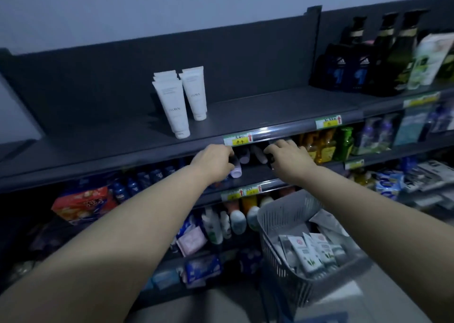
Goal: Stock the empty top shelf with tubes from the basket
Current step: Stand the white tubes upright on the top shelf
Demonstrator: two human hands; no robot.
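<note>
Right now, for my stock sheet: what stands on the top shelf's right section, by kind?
Dark pump bottles: 3
Adidas packs: 2
White-green carton: 1
Total: 6 plainly visible; the far edge is too blurred.

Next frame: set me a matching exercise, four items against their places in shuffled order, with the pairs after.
Items
1. plain white squeeze tubes
2. grey slatted plastic basket
3. green transparent bottle
4. lilac plastic bottle

Places
A. right of the right hand, below the dark metal top shelf
B. standing cap-down on the top shelf
C. in the left hand's grip
D. lower right of the view

Pairs: 1-B, 2-D, 3-A, 4-C
</note>
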